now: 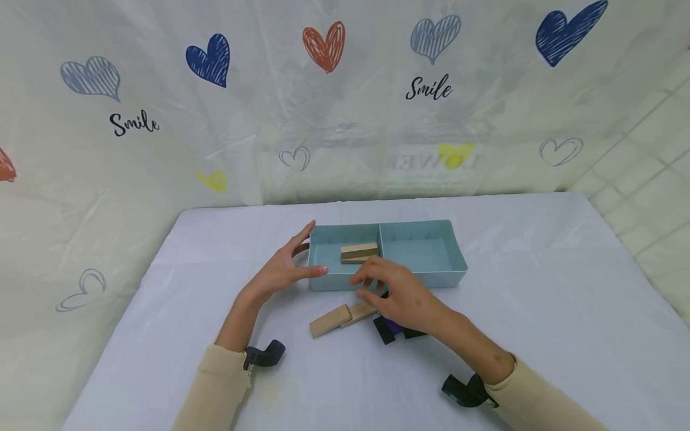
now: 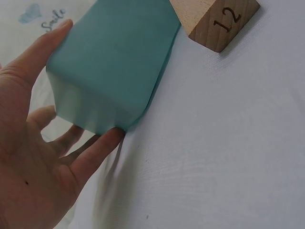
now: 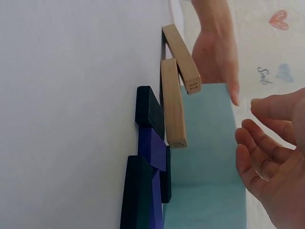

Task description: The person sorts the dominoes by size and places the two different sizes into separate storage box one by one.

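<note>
The left hand [image 1: 280, 269], fingers straight, touches the left end of the teal tray [image 1: 455, 254] on the table [image 1: 539, 311]. Two wooden blocks [image 1: 359, 251] lie stacked in its left compartment. The right hand [image 1: 401, 293] hovers loose, holding nothing, above wooden blocks on the table [image 1: 339, 317] and dark blocks [image 1: 385, 330]. Only the left wrist view shows the number 12 on a block end [image 2: 224, 21].

Two bare hands and forearms of a person. The left hand [image 1: 280, 269] and right hand [image 1: 401, 296] wear no rings or gloves. Each arm has a cream-beige long sleeve pushed back to mid-forearm. Near each sleeve cuff, a small black, rounded camera mount is strapped to the wrist, the left mount [image 1: 264, 354] and the right mount [image 1: 466, 392].
</note>
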`<action>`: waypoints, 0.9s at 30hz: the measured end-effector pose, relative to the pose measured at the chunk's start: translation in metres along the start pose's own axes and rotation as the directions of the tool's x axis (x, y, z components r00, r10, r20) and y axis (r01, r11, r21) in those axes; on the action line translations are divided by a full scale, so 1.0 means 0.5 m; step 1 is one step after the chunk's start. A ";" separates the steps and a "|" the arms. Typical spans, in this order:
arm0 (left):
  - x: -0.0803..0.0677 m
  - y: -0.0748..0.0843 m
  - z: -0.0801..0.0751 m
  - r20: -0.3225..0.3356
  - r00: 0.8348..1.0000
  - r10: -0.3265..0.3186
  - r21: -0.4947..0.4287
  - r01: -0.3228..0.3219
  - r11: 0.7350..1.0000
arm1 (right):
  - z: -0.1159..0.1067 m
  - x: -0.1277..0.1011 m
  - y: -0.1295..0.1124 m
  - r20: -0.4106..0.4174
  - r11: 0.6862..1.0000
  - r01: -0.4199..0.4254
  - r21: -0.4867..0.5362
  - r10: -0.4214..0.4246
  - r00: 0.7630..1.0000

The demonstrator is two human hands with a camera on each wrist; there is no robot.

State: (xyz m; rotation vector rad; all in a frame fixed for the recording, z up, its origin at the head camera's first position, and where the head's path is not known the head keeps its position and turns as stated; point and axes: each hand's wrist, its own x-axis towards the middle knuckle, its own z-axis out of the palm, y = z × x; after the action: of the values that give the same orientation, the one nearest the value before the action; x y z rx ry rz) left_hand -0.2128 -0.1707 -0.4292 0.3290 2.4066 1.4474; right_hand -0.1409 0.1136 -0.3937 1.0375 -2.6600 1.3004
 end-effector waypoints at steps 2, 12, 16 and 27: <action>0.000 0.001 0.000 -0.001 1.000 0.000 0.001 0.000 1.000 | 0.003 -0.002 -0.001 0.007 1.000 0.000 -0.002 0.000 1.000; -0.001 0.008 0.001 -0.003 1.000 0.005 -0.006 -0.005 1.000 | 0.015 -0.006 -0.004 0.070 0.999 0.030 -0.043 -0.027 0.997; -0.003 0.006 0.001 0.001 1.000 0.011 -0.002 -0.011 1.000 | 0.020 -0.007 -0.005 0.093 0.998 0.033 -0.051 -0.028 0.995; -0.005 -0.001 0.002 -0.002 1.000 -0.002 0.018 0.002 1.000 | 0.041 -0.009 -0.005 0.165 0.999 -0.016 -0.047 0.024 0.986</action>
State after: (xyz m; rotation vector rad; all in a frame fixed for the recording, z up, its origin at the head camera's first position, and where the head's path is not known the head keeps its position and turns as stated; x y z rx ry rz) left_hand -0.2103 -0.1710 -0.4295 0.3290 2.4223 1.4269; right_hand -0.1306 0.1006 -0.4068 1.1649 -2.8122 1.2000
